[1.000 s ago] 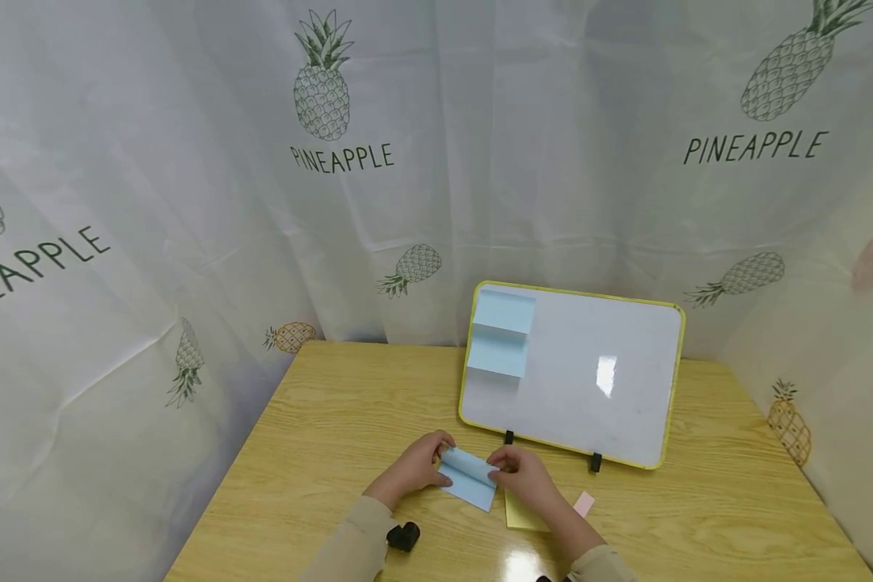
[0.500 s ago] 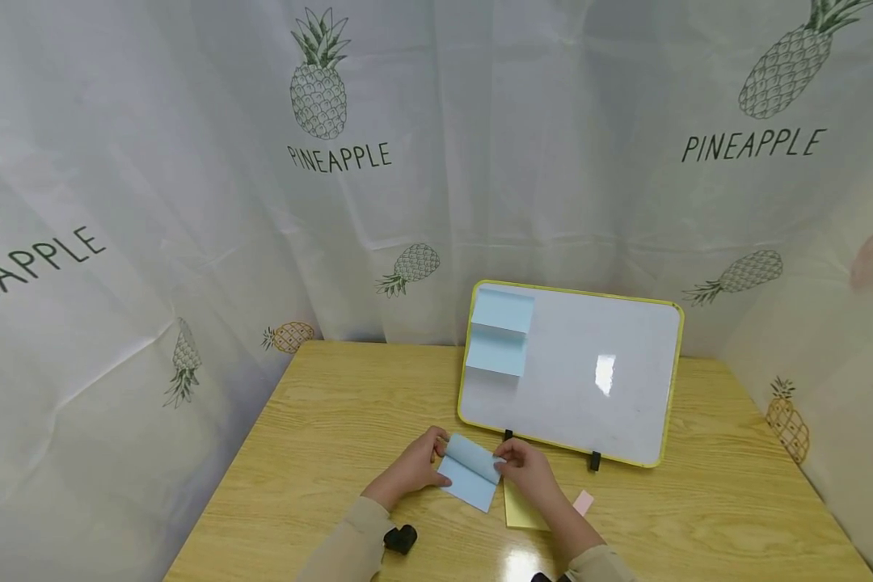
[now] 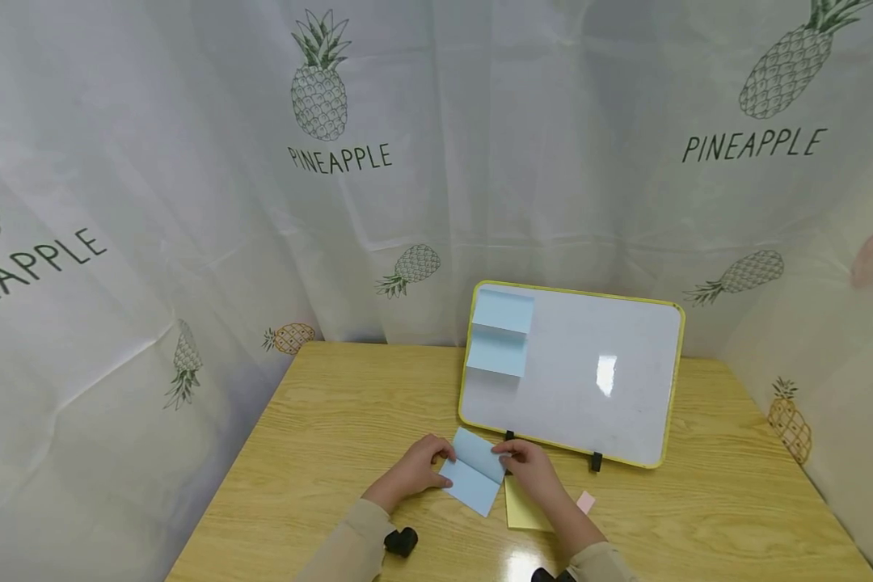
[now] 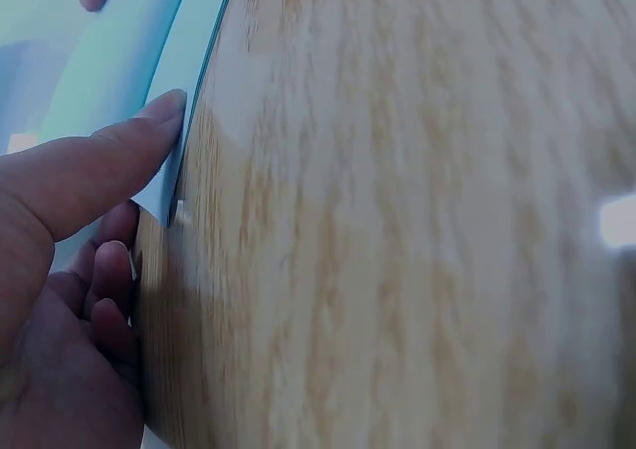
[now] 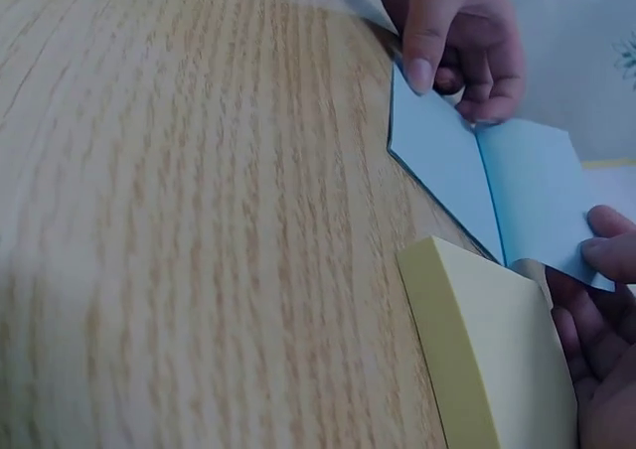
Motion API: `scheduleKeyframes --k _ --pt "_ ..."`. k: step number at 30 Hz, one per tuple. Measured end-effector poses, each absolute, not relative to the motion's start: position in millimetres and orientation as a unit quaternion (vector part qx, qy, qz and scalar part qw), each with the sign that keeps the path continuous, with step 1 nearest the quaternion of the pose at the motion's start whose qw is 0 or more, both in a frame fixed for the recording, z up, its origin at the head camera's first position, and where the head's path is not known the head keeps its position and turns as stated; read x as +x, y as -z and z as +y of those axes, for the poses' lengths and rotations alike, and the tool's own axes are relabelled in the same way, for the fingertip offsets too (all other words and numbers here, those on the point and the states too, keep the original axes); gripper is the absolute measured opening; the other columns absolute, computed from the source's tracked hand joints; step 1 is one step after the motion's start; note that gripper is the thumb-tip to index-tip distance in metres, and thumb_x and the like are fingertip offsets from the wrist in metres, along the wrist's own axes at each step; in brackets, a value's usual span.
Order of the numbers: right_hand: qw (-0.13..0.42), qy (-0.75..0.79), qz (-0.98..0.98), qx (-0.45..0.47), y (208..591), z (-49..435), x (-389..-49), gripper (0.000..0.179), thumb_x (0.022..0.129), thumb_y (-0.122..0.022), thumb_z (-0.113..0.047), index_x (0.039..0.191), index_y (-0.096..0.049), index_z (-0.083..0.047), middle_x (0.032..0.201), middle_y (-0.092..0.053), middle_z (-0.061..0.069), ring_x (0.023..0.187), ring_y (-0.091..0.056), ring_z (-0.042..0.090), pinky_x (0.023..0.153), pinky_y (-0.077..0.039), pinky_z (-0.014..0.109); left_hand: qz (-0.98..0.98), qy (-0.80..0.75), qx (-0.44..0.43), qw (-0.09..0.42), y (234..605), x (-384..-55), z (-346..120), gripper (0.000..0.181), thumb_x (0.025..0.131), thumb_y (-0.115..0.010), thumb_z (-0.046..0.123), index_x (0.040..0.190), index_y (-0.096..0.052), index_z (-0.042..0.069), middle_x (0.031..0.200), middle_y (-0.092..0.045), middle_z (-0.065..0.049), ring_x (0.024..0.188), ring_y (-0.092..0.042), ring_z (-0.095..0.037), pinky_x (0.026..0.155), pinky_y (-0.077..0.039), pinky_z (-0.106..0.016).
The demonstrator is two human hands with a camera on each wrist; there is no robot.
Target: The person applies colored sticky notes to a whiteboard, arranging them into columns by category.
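Note:
A light blue sticky note (image 3: 471, 487) lies near the middle of the table, creased across its width. Its far half (image 5: 532, 186) rises at an angle from the crease in the right wrist view. My left hand (image 3: 413, 469) holds the left side, its thumb (image 4: 124, 156) pressed on the near half and its fingers bent by the edge. On the other side, my right hand (image 3: 537, 475) pinches the far half's edge between thumb and fingers. Just below that hand sits a yellow sticky note pad (image 5: 502, 345), partly covered by the hand in the head view.
A whiteboard (image 3: 596, 356) with a yellow frame leans behind the hands on black feet (image 3: 596, 462). Two blue notes (image 3: 503, 311) are stuck at its upper left. A small pink strip (image 3: 585, 502) lies right of the yellow pad. Pineapple-print curtains surround the wooden table (image 3: 335, 404).
The blue note's far half was curled over toward the near half; it has been opened out away from me. My right hand moved slightly right with its edge, while my left hand stayed nearly still.

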State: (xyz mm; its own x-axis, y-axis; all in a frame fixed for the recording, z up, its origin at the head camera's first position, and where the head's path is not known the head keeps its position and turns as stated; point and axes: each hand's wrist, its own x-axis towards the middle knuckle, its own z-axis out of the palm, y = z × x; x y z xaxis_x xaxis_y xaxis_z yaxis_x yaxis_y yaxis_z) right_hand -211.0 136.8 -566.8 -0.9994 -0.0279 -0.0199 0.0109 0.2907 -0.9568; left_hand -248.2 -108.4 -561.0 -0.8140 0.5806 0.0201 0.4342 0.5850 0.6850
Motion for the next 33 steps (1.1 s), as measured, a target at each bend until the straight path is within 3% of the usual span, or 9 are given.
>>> scheduleKeyframes --k 6,14,26,33 --pt "0.032 0.603 0.797 -0.017 567.0 138.5 -210.8 0.016 0.095 -0.059 0.000 0.103 -0.073 -0.002 0.116 -0.065 0.014 0.106 -0.060 0.031 0.082 -0.052 0.038 0.884 -0.355 0.284 0.108 563.4 -248.0 -109.2 0.033 0.078 -0.083 0.010 0.104 -0.063 0.016 0.102 -0.051 0.006 0.095 -0.049 -0.011 0.085 -0.044 -0.030" --pt "0.028 0.604 0.796 -0.015 564.4 137.5 -220.0 0.022 0.083 -0.076 -0.002 0.105 -0.074 0.001 0.101 -0.065 0.010 0.083 -0.057 0.019 0.067 -0.051 0.027 0.882 -0.363 0.274 0.121 563.9 -248.5 -109.4 0.036 0.080 -0.082 0.010 0.109 -0.062 0.019 0.103 -0.049 0.006 0.091 -0.045 -0.010 0.080 -0.042 -0.028" --pt "-0.009 0.583 0.813 -0.010 554.6 135.3 -230.6 0.018 0.080 -0.074 0.006 0.097 -0.077 -0.001 0.093 -0.067 0.005 0.077 -0.053 0.016 0.061 -0.047 0.025 0.881 -0.354 0.294 0.112 563.1 -248.8 -108.0 0.037 0.079 -0.082 0.011 0.110 -0.062 0.018 0.103 -0.050 0.005 0.093 -0.047 -0.012 0.080 -0.042 -0.029" --pt "-0.023 0.585 0.810 -0.008 549.7 140.0 -234.6 0.017 0.080 -0.074 0.007 0.095 -0.077 -0.001 0.093 -0.069 0.007 0.081 -0.058 0.016 0.065 -0.049 0.025 0.883 -0.347 0.297 0.108 564.2 -250.4 -107.7 0.036 0.080 -0.082 0.013 0.109 -0.062 0.019 0.103 -0.049 0.006 0.093 -0.046 -0.012 0.083 -0.042 -0.030"
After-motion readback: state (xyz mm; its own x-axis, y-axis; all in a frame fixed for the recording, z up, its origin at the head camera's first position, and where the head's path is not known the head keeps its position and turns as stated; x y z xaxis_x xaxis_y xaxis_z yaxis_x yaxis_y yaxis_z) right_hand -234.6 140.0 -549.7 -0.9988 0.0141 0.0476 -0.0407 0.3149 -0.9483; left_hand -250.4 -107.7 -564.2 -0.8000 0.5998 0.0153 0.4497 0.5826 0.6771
